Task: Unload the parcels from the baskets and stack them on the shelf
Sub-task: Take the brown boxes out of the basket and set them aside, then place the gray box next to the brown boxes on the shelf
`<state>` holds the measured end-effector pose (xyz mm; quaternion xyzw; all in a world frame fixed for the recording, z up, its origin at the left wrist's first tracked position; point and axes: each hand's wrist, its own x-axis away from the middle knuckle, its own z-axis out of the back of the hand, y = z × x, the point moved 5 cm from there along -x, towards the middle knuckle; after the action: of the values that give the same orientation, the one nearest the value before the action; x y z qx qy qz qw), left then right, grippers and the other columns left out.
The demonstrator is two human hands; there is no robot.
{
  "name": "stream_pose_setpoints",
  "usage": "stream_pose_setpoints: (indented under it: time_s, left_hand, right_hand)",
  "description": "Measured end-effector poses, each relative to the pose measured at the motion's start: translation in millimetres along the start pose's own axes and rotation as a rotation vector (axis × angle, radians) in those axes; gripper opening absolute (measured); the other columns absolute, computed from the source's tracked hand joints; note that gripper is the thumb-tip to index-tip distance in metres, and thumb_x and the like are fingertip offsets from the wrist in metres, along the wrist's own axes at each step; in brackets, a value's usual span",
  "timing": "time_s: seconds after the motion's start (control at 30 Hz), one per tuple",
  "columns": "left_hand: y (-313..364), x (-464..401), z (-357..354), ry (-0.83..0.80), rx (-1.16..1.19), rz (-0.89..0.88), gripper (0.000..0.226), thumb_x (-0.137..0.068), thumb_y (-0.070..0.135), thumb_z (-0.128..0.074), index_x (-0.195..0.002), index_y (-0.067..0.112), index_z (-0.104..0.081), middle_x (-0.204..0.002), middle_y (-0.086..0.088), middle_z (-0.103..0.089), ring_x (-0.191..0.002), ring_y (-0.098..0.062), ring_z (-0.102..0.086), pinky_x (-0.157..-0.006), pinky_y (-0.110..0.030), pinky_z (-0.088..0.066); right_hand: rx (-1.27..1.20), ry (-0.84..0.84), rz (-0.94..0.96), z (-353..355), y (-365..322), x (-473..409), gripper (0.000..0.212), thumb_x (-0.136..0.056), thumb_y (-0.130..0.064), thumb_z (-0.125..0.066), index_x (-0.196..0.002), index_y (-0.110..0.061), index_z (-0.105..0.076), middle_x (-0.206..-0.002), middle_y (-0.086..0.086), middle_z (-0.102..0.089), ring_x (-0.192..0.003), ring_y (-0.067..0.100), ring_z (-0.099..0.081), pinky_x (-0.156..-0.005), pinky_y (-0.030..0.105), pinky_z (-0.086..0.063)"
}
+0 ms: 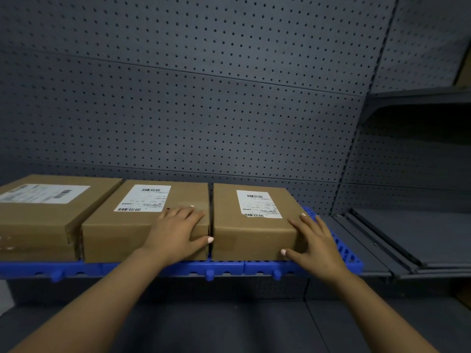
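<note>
Three brown cardboard parcels with white shipping labels lie side by side on a blue plastic shelf mat (229, 267). The right parcel (252, 225) has my right hand (314, 244) pressed flat against its front right corner, thumb on the front face. My left hand (178, 231) rests flat on the front right corner of the middle parcel (142, 225), its thumb reaching toward the narrow gap between the two boxes. The left parcel (38, 212) sits at the frame's left edge, touching the middle one. No basket is in view.
A grey pegboard wall (204, 110) backs the shelf. To the right stands another bay with bare grey metal shelves (407, 238) at the same height and one above. A lower grey shelf (229, 324) lies under my forearms.
</note>
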<state>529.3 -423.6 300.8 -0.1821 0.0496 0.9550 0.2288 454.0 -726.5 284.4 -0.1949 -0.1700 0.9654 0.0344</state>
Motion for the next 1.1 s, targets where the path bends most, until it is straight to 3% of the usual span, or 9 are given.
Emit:
stream_pose_setpoints:
  time_s: [0.07, 0.17, 0.33, 0.43, 0.57, 0.73, 0.93, 1.1]
  left_hand:
    - [3.4, 1.9, 5.7, -0.052, 0.003, 0.001, 0.074, -0.086, 0.071, -0.039, -0.148, 0.032, -0.025, -0.155, 0.002, -0.027, -0.142, -0.017, -0.022, -0.116, -0.040, -0.013]
    - [10.6, 13.7, 19.2, 0.012, 0.019, -0.033, 0.070, -0.088, 0.064, -0.043, -0.147, 0.029, -0.028, -0.156, -0.001, -0.025, -0.143, -0.018, -0.022, -0.117, -0.041, -0.011]
    - [25.1, 52.8, 35.5, 0.059, 0.172, -0.121, 0.078, -0.079, 0.070, -0.030, -0.144, 0.028, -0.038, -0.150, 0.002, -0.039, -0.134, -0.020, -0.040, -0.108, -0.036, -0.031]
    - [43.1, 77.3, 32.4, 0.045, 0.270, -0.169, 0.081, -0.075, 0.070, -0.030, -0.143, 0.028, -0.041, -0.146, 0.003, -0.044, -0.131, -0.020, -0.044, -0.106, -0.035, -0.035]
    - [97.5, 101.1, 10.8, -0.016, 0.370, -0.285, 0.077, -0.075, 0.070, -0.033, -0.140, 0.029, -0.045, -0.145, 0.005, -0.046, -0.130, -0.016, -0.046, -0.104, -0.033, -0.038]
    - [200.7, 125.3, -16.9, -0.146, 0.446, -0.463, 0.076, -0.077, 0.067, -0.038, -0.144, 0.030, -0.039, -0.150, 0.006, -0.039, -0.136, -0.015, -0.037, -0.107, -0.028, -0.030]
    - [303.5, 158.0, -71.4, -0.331, 0.492, -0.620, 0.090, -0.069, 0.072, -0.021, -0.148, 0.030, -0.030, -0.153, 0.003, -0.034, -0.138, -0.017, -0.034, -0.111, -0.033, -0.028]
    - [352.9, 189.8, -127.7, -0.534, 0.416, -0.676, 0.101, -0.061, 0.074, -0.011, -0.151, 0.029, -0.021, -0.156, 0.001, -0.027, -0.140, -0.021, -0.029, -0.113, -0.036, -0.021]
  right_hand:
    - [0.034, 0.012, 0.023, 4.7, -4.6, 6.0, 0.084, -0.078, -0.057, -0.066, -0.148, -0.040, -0.021, -0.160, -0.009, -0.008, -0.147, 0.019, 0.005, -0.118, 0.045, -0.007]
    - [-0.016, 0.054, 0.066, 13.7, -13.9, 20.3, 0.081, -0.081, -0.054, -0.066, -0.148, -0.038, -0.024, -0.159, -0.011, -0.009, -0.147, 0.014, 0.004, -0.119, 0.042, -0.008]
    - [-0.076, 0.107, 0.204, 11.8, -33.1, 52.5, 0.074, -0.082, -0.051, -0.066, -0.146, -0.030, -0.035, -0.158, -0.005, -0.021, -0.147, 0.015, -0.009, -0.119, 0.040, -0.017]
    - [-0.088, 0.092, 0.238, 3.8, -34.1, 87.7, 0.080, -0.075, -0.067, -0.056, -0.145, -0.032, -0.037, -0.156, -0.002, -0.026, -0.147, 0.015, -0.012, -0.118, 0.034, -0.016]
    - [-0.050, 0.036, 0.190, -7.0, -16.5, 146.6, 0.080, -0.077, -0.067, -0.053, -0.145, -0.028, -0.039, -0.156, 0.002, -0.028, -0.147, 0.015, -0.012, -0.117, 0.026, -0.011]
    - [0.013, -0.015, 0.014, -13.4, 46.8, 230.5, 0.077, -0.080, -0.066, -0.052, -0.146, -0.027, -0.038, -0.156, 0.004, -0.028, -0.147, 0.020, -0.013, -0.117, 0.031, -0.014]
    - [0.049, -0.077, -0.332, -14.6, 140.2, 340.0, 0.083, -0.078, -0.070, -0.046, -0.147, -0.025, -0.036, -0.155, 0.006, -0.028, -0.146, 0.024, -0.017, -0.116, 0.039, -0.021]
    - [0.174, -0.220, -0.583, -35.5, 195.1, 427.1, 0.106, -0.068, -0.094, -0.014, -0.150, -0.028, -0.026, -0.157, 0.007, -0.023, -0.145, 0.030, -0.017, -0.117, 0.044, -0.020]
